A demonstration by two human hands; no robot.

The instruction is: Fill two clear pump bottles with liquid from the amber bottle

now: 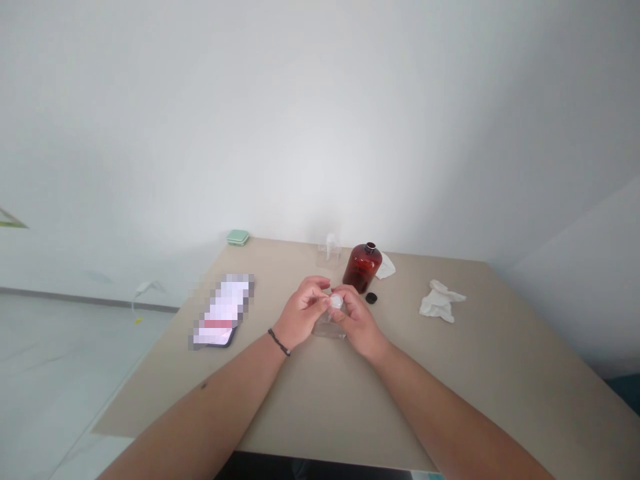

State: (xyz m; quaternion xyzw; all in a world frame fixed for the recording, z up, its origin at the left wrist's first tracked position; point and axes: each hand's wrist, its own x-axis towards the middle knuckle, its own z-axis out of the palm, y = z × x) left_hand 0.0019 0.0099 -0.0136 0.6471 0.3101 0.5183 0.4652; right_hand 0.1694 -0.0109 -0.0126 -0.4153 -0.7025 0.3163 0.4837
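Observation:
Both hands meet at the middle of the table over a clear, low bottle (327,329) that stands on the surface. At its top is a whitish translucent cap (337,301). My left hand (306,308) is closed, thumb and forefinger pinching at the cap's left side. From the other side, my right hand (358,319) closes its thumb and fingers around the same cap. Fingers hide part of the bottle. Just beyond them, a brown bottle (361,268) has an uncovered neck, and a small black cap (371,298) lies close by.
Toward the wall stands another clear bottle with a white pump (330,247). A crumpled tissue (440,303) lies at the right, and another tissue (387,267) behind the brown bottle. On the left are a phone (226,310) and a green case (238,237) at the table's (320,407) back corner.

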